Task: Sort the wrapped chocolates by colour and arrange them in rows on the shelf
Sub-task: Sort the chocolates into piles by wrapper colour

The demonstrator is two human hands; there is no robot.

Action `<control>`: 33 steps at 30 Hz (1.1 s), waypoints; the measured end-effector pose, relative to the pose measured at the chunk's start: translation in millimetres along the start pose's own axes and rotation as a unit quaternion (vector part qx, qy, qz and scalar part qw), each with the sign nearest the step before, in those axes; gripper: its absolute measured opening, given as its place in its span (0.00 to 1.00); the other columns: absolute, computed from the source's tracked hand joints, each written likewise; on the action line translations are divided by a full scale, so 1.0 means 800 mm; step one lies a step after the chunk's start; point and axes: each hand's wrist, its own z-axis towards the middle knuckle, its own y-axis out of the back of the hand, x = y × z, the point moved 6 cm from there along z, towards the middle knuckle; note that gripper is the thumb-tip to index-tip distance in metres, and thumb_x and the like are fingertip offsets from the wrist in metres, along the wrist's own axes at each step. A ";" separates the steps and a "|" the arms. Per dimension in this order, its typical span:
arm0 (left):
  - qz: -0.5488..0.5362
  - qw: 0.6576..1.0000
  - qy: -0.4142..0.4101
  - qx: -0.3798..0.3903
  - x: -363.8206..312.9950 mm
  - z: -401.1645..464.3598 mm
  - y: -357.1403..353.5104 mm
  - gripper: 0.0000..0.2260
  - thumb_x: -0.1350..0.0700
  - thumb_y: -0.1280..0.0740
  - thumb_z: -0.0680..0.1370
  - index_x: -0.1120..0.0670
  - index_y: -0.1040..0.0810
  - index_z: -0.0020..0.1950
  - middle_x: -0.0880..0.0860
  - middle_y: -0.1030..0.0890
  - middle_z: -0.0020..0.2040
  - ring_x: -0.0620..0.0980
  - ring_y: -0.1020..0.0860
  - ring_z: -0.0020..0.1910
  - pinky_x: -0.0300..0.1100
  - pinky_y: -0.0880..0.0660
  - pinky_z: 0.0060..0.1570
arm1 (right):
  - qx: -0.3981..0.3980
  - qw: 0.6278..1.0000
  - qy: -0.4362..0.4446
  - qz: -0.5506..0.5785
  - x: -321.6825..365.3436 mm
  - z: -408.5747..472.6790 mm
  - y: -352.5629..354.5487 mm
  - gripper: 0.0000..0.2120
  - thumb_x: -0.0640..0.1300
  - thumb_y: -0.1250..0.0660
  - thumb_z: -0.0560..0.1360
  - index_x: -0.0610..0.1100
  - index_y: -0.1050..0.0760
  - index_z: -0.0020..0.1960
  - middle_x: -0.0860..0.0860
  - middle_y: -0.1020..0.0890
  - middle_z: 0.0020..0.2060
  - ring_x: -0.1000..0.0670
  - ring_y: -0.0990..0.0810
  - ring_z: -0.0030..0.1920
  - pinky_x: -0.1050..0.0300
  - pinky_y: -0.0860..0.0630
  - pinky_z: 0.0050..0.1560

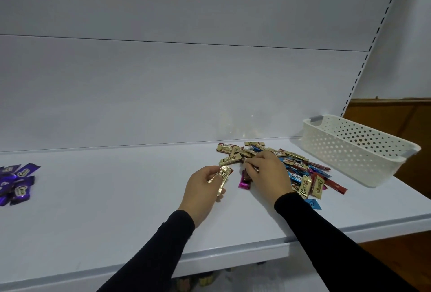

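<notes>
Gold is the colour in hand: the left hand (202,192) pinches 1 gold chocolate (222,181) just left of the mixed pile (289,165). The right hand (268,172) rests curled on that pile, its hold hidden; it should lift only gold wrappers.

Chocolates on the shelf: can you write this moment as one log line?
left hand: holds gold chocolate | right hand: picking in mixed pile | purple chocolates: grouped far left | basket: right

Bare shelf (121,186) runs open across the frame's middle. A purple pile (16,181) blocks the left edge; the mixed chocolate heap (298,170) and white basket (354,149) crowd the right
</notes>
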 end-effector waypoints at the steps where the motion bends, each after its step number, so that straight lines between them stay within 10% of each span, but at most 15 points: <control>1: -0.003 1.000 0.003 0.001 0.000 0.000 -0.001 0.08 0.55 0.31 0.80 0.55 0.19 0.58 0.58 0.16 0.48 0.48 0.23 0.32 0.41 0.27 0.32 | -0.009 0.999 -0.008 0.044 -0.003 -0.002 0.004 0.09 0.45 0.35 0.79 0.47 0.16 0.52 0.54 0.24 0.50 0.55 0.27 0.51 0.60 0.29 0.55; 5: -0.020 1.000 0.016 -0.005 -0.001 0.001 -0.004 0.08 0.57 0.33 0.81 0.56 0.21 0.59 0.61 0.17 0.43 0.53 0.22 0.34 0.43 0.27 0.30 | -0.046 0.989 0.031 0.136 0.000 -0.015 0.017 0.09 0.43 0.32 0.78 0.43 0.16 0.55 0.51 0.17 0.50 0.57 0.26 0.51 0.78 0.38 0.52; 13: -0.057 0.996 0.067 0.027 -0.008 -0.005 -0.020 0.07 0.58 0.38 0.83 0.56 0.20 0.55 0.56 0.18 0.37 0.51 0.21 0.34 0.46 0.21 0.40 | -0.089 0.971 0.132 0.176 0.031 -0.042 0.012 0.09 0.44 0.30 0.75 0.44 0.15 0.52 0.56 0.22 0.44 0.61 0.26 0.47 0.77 0.33 0.48; 25: -0.077 0.992 0.089 0.054 -0.015 -0.013 -0.019 0.09 0.60 0.39 0.83 0.56 0.20 0.57 0.57 0.15 0.45 0.51 0.19 0.37 0.45 0.22 0.40 | 0.063 0.843 -0.128 0.519 0.011 -0.034 0.002 0.05 0.36 0.33 0.78 0.37 0.18 0.50 0.42 0.19 0.35 0.50 0.22 0.34 0.56 0.21 0.39; 33: -0.037 0.995 0.068 0.064 -0.009 -0.013 -0.027 0.10 0.61 0.31 0.79 0.57 0.22 0.61 0.56 0.16 0.47 0.49 0.20 0.37 0.43 0.24 0.40 | 0.089 0.860 -0.127 0.487 0.003 -0.040 -0.001 0.05 0.38 0.31 0.77 0.43 0.15 0.48 0.38 0.16 0.40 0.48 0.19 0.36 0.55 0.18 0.45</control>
